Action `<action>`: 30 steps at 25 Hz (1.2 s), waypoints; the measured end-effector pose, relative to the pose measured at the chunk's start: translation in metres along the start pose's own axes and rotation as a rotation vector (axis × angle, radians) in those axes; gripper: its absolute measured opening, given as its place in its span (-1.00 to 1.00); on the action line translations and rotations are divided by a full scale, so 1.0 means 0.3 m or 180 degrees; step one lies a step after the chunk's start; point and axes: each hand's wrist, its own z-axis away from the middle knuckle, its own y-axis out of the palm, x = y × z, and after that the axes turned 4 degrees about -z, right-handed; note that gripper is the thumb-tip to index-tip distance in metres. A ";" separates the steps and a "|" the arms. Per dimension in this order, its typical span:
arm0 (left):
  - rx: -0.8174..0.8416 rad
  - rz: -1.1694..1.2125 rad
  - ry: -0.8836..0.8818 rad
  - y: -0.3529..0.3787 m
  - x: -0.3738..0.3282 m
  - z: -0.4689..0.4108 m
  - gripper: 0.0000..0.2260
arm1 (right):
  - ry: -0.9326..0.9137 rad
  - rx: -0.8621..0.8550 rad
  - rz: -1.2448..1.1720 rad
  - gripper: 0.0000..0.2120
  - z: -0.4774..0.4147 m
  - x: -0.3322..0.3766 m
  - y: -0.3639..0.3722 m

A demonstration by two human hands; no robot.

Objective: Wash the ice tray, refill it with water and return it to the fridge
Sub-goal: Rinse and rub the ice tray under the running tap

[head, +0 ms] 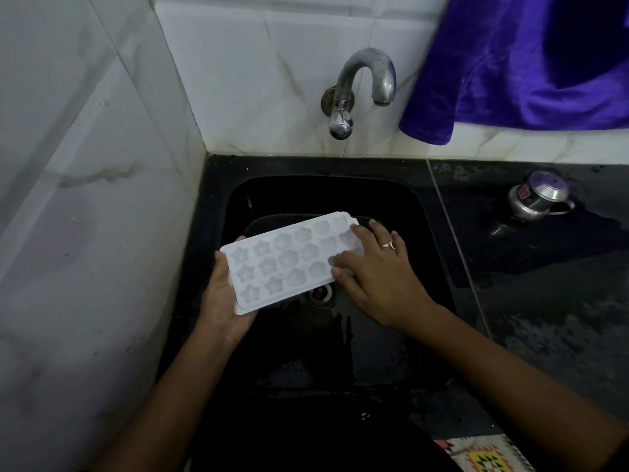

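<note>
Over the sink (427,212), far-left corner against the tiled wall: you're still in the wash step, I'd say.

Left hand (223,301) grips the ice tray (282,264) by its left end, thumb on the rim, fingers wrapped underneath. Tray is held roughly level above the drain (320,294), cells up, not resting on anything. Cells look empty; can't tell if they're wet.

Right hand (381,274) lies flat on the tray's right end, fingers straight and spread over the cells, holding nothing. Reads as rubbing or rinsing by hand.

Tap (367,76) above: no stream visible, so I'd guess the water is off.

Purple cloth (510,63) hangs to the right of the tap; steel pot (537,199) sits on the counter, well apart from the tray.

Left to do, by my read: finish the wash, fill the cells, carry the tray to the fridge. Fridge isn't in view.
</note>
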 end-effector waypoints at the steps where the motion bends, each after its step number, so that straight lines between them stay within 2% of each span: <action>1: -0.0014 0.0025 -0.0028 0.002 0.003 -0.001 -0.56 | 0.0057 0.0021 -0.0009 -0.50 -0.002 0.005 0.006; 5: -0.0001 0.0011 0.0011 -0.004 -0.001 0.002 -0.54 | -0.0050 0.0110 -0.0124 -0.41 0.008 0.008 0.025; 9: 0.0065 0.0083 -0.0053 -0.003 0.002 0.007 -0.55 | 0.0196 0.0066 -0.0396 -0.33 -0.010 0.019 0.013; 15: 0.0071 0.0060 0.0003 0.006 0.012 0.000 -0.59 | -0.0141 -0.0146 0.0684 -0.39 -0.016 0.016 0.009; 17: 0.0020 0.0040 0.0055 0.000 0.005 -0.003 -0.57 | -0.0251 -0.0127 0.0497 -0.40 -0.001 0.010 0.022; 21: -0.0005 0.0056 0.0037 -0.021 -0.002 0.003 -0.52 | -0.0295 0.0140 -0.0355 -0.43 0.019 -0.039 0.020; 27: -0.0070 0.0098 -0.0020 -0.008 0.011 -0.020 -0.56 | -0.0176 -0.0180 0.0642 -0.43 0.028 0.006 0.047; 29: -0.0041 0.0043 -0.0072 -0.005 0.021 -0.021 -0.55 | -0.0079 -0.0171 0.0539 -0.35 0.019 0.031 0.050; 30: -0.0053 0.0015 -0.0094 -0.002 0.028 -0.021 -0.55 | 0.0072 -0.0114 0.0257 -0.32 0.012 0.042 0.048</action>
